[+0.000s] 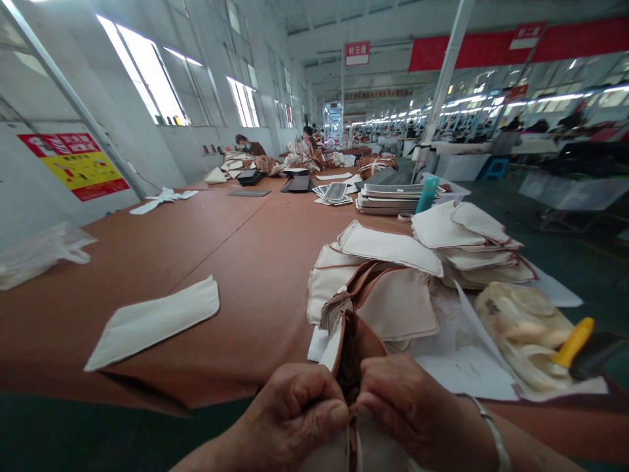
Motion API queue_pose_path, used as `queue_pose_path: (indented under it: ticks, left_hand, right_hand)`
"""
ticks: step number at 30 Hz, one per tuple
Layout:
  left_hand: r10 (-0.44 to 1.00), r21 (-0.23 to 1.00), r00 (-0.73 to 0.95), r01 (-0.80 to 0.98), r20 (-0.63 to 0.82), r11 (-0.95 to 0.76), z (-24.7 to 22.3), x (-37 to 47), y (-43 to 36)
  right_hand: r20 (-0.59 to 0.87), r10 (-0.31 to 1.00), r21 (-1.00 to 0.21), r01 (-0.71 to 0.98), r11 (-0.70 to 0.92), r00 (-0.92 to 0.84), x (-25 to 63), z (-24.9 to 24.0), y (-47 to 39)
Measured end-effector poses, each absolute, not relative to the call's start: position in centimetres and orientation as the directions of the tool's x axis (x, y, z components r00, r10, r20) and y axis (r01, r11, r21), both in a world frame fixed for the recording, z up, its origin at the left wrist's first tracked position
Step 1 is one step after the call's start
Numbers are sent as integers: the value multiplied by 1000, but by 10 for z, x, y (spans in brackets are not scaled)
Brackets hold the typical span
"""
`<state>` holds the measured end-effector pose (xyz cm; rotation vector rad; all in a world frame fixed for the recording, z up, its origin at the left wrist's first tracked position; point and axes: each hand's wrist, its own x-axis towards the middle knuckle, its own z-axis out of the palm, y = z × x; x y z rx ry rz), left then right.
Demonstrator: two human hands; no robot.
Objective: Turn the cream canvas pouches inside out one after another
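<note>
At the table's front edge, my left hand (295, 410) and my right hand (413, 406) are closed side by side. Both pinch the edges of a cream sewn bag panel with brown lining (361, 337). Its far end gapes and shows the lining; its near part hangs below my fists, partly hidden by them. Just beyond lies a loose pile of similar cream panels (393, 249) with brown edges, some folded open. One single cream panel (157, 321) rests flat to the left.
On the right, a cut-open plastic jug (525, 321) with a yellow-handled tool (574, 344) stands on white paper (462, 354). Behind are another panel stack (472, 242), a teal bottle (427, 195) and grey trays (388, 198). A plastic bag (44, 252) lies at left on the brown table (236, 242).
</note>
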<state>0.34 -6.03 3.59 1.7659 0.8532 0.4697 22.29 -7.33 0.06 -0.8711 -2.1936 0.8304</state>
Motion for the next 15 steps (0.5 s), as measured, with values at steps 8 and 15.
queue_pose_path:
  ticks: [8,15]
  left_hand:
    - [710,860,701,321,67,-398,39,6,-63]
    - [670,870,733,400,-116,-287,30,-16,-39]
  right_hand:
    - [197,701,-895,166,413,-685,223,15,-65]
    - [258,715,-816,249,521,-649,229,12,-64]
